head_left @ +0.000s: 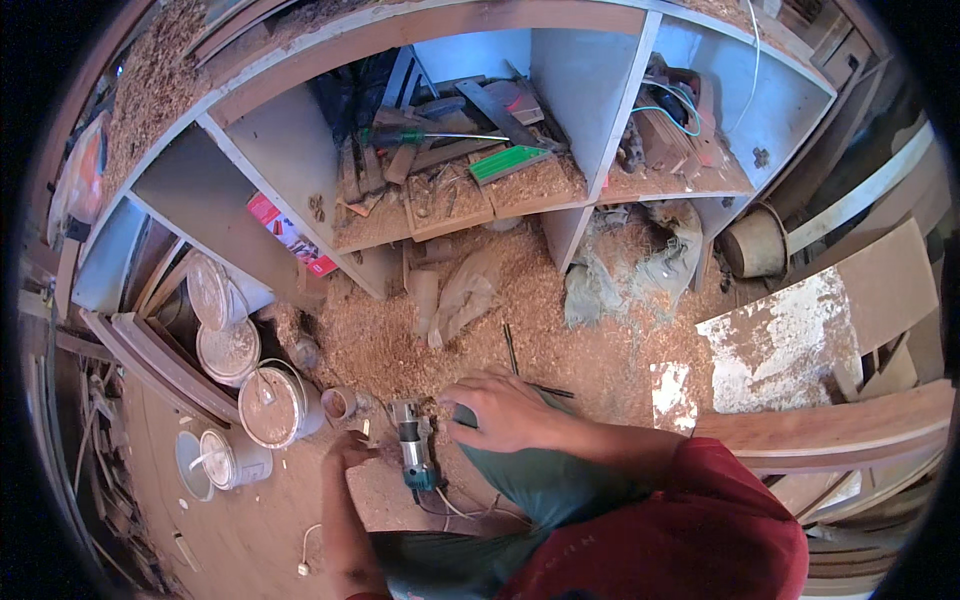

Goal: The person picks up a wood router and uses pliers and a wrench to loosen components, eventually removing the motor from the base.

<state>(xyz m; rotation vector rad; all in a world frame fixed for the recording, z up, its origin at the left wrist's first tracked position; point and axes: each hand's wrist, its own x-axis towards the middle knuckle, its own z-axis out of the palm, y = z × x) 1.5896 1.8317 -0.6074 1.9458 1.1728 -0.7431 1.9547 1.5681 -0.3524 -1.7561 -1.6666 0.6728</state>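
Observation:
A teal and silver power tool (415,455), which looks like a trim router, lies on the dusty floor between my hands, its pale cord trailing toward my legs. My left hand (350,450) is low, just left of the tool and apart from it. Its fingers look loosely spread, with nothing plainly in them. Close to those fingers is a small pale piece (366,427). Over my raised knee in green trousers (520,470) rests my right hand (495,405), palm down with the fingers apart. Its fingertips are partly hidden.
Lidded white buckets (275,410) stand at the left beside a small round container (338,403). A wooden shelf unit (590,130) ahead holds a screwdriver (430,135), a green-handled square (508,163) and scraps. Dark rods (510,348) lie beyond my knee; boards (830,425) are stacked right.

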